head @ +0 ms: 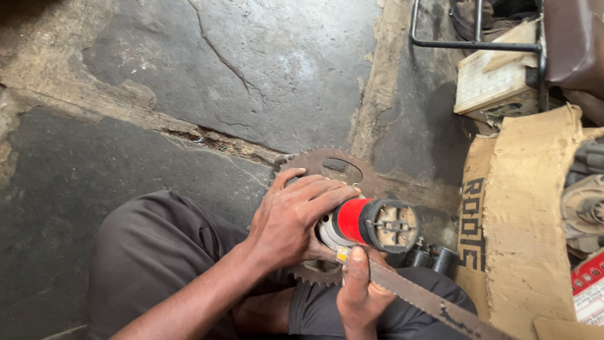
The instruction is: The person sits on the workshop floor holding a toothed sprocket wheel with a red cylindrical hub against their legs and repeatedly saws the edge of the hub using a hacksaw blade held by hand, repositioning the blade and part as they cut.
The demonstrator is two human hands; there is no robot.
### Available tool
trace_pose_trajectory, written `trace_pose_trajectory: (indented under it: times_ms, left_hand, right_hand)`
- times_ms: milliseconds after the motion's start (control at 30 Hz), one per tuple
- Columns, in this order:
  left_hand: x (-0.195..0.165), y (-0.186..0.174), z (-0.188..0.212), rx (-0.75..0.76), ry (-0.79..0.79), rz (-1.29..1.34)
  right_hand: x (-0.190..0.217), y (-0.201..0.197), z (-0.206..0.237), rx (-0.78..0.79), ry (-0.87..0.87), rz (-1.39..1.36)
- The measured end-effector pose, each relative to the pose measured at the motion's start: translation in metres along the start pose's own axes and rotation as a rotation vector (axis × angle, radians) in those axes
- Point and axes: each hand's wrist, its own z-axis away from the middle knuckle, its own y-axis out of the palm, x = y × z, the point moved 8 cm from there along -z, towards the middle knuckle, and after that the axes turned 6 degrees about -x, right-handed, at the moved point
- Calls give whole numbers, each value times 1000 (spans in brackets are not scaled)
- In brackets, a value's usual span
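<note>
Right hand (360,291) pinches my hacksaw blade (428,302) just below the red cylinder (362,220); my left hand (292,217) clasps that cylinder over the rusty sprocket (327,165).

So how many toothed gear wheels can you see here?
1. A rusty toothed wheel lies on the stone floor under the left hand, which holds a red cylinder. The right hand grips a flat metal bar. The cardboard box may hide more.
</note>
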Motion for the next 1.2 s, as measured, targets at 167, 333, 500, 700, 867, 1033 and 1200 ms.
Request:
trace_pose_trajectory:
  times_ms: [167, 333, 500, 700, 867, 1033, 1200]
  left_hand:
    - [-1, 0, 2, -3, -2, -14]
    - [-1, 0, 3, -2, -5, -6]
    - [0, 2, 3, 10, -17, -16]
    - [-1, -2, 1, -1, 8, -24]
    - [-3, -4, 0, 29, 19, -34]
    - [-5, -5, 1, 16, 41, -66]
    - [-5, -4, -2, 43, 57, -72]
  right_hand:
    - [1, 2, 2, 31, 24, -14]
    - [-7, -5, 2, -18, 129, 29]
    - [-4, -4, 5, 24, 23, -62]
    - [5, -24, 12, -104, -454, 314]
    - [-47, -40, 1, 14, 206, -934]
    - [-50, -43, 4, -19, 186, -903]
    - [-39, -32, -1, -26, 200, -941]
